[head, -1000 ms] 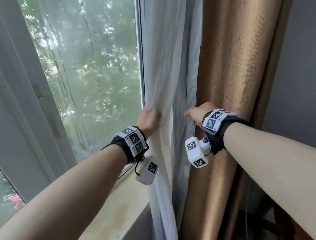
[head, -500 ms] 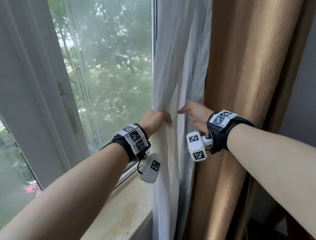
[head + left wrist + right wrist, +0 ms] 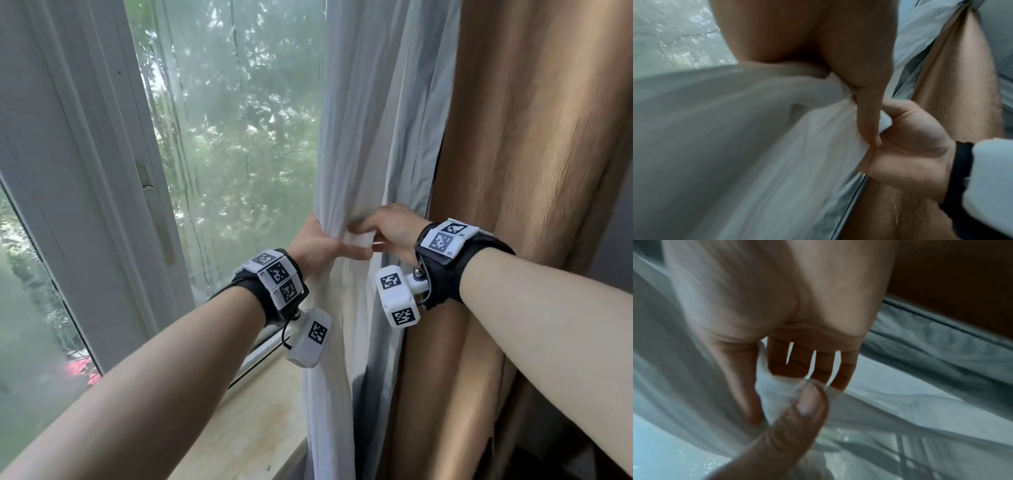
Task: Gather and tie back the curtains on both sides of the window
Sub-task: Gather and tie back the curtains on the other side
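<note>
A sheer white curtain (image 3: 363, 137) hangs beside the window, with a heavy brown curtain (image 3: 534, 171) to its right. My left hand (image 3: 329, 248) grips a gathered fold of the sheer curtain at sill height, thumb pointing right. My right hand (image 3: 373, 233) meets it from the right and pinches the same fold between thumb and fingers. In the left wrist view, my left thumb (image 3: 869, 116) presses the white fabric (image 3: 735, 146) against my right hand (image 3: 910, 146). The right wrist view shows my right fingers (image 3: 807, 366) behind the bunched sheer cloth (image 3: 777, 394). No tie-back is visible.
The window glass (image 3: 233, 137) and its white frame (image 3: 85, 171) with a handle (image 3: 150, 202) fill the left. A pale wooden sill (image 3: 260, 421) runs below my left forearm. A grey wall (image 3: 616, 240) stands right of the brown curtain.
My right hand left the edge of the brown curtain, moved left and closed on the sheer curtain. The two hands now touch on the same fold.
</note>
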{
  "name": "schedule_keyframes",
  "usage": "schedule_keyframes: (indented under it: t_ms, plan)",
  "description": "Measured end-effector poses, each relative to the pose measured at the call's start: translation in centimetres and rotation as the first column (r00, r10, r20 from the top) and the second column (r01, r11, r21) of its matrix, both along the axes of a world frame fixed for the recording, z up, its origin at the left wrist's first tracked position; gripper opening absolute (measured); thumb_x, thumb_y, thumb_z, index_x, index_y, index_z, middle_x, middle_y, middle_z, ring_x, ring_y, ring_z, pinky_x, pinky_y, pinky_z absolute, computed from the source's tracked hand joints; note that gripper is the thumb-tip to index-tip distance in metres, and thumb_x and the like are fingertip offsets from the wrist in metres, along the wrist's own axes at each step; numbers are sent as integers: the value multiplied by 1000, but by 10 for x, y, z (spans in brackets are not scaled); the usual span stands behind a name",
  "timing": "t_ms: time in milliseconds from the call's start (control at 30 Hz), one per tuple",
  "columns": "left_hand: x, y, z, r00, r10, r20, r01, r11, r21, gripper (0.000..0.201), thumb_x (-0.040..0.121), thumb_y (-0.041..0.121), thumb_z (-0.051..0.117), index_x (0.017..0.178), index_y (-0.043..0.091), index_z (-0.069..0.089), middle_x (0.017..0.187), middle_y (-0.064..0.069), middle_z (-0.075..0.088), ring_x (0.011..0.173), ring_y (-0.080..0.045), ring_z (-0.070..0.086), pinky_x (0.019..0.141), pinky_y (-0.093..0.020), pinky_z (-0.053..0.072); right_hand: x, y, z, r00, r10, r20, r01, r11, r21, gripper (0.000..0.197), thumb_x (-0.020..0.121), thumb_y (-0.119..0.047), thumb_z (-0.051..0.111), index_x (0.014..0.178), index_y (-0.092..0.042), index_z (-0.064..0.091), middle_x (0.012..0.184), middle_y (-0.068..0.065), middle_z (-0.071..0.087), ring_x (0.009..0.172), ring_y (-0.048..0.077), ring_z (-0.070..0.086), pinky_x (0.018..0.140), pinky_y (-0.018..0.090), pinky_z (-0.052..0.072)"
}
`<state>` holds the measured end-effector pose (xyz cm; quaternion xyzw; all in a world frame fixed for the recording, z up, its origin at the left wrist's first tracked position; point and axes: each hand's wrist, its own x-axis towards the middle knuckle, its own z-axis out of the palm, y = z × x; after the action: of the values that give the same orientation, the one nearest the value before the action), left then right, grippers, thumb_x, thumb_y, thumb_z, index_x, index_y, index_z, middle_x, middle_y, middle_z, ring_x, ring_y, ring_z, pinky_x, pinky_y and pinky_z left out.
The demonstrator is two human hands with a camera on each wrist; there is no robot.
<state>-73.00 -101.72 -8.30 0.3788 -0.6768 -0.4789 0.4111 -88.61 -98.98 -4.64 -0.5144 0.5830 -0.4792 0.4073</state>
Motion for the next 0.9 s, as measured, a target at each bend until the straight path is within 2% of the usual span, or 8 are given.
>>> schedule_keyframes:
  t_ms: [100,167,267,333,500,600,700,900]
  plan:
    - [-1,0,1,998,-2,55,3,1000,-13,61,60,-4,95,117,5,73,109,-8,79,100,-18,75,81,-21,60,6,3,1,988,145,58,-149,986,71,43,72,2,79,110,20,70,112,30,74,102,44,70,92,46,57]
    - [-3,2,2,993,28,112,-28,1000,-7,45,66,-4,91,109,5,77,101,-9,79,92,-20,76,76,-23,61,4,2,1,971,229,76,-235,968,91,59,64,-4,79,114,24,65,113,36,66,100,40,61,95,48,46]
    - [-6,-4,0,988,62,141,-65,998,10,30,77,-4,82,105,6,76,90,-6,75,77,-16,71,61,-20,57,-5,1,1,984,156,88,-162,985,64,37,74,0,81,107,13,72,100,24,69,100,37,63,99,48,53]
    - [-8,-7,-1,988,86,127,-90,995,32,27,80,-5,77,106,2,76,95,-12,73,82,-23,69,66,-26,57,-14,-4,-1,999,-36,21,37,999,-17,35,73,1,86,106,5,73,100,15,75,104,34,70,96,45,59]
    - [-12,-9,-4,993,34,111,-39,998,39,30,80,-2,80,107,9,74,89,-6,74,76,-18,71,59,-20,58,-20,-14,-8,985,-170,-19,170,985,11,84,72,-13,94,142,-14,48,137,5,57,127,23,52,105,48,55]
    - [-17,-9,-6,998,-28,55,25,999,48,40,77,0,85,114,9,74,102,-11,78,91,-26,76,74,-29,64,-12,-12,-9,989,-97,111,90,994,69,100,76,-2,83,160,-18,30,147,5,52,132,27,50,88,46,61]
    - [-18,-10,-8,998,-64,-5,64,995,70,42,76,-5,85,116,6,75,109,-11,79,100,-24,77,83,-32,64,-5,-12,-9,994,-35,99,32,999,32,69,87,8,68,149,-12,47,130,12,69,112,31,67,60,34,59]
    - [-24,-16,-8,999,42,32,-43,998,45,80,56,29,102,126,13,67,108,-1,78,99,-17,76,82,-30,63,1,-2,-4,999,34,6,-33,999,-26,35,86,22,58,115,5,64,94,20,70,79,30,66,61,33,54]
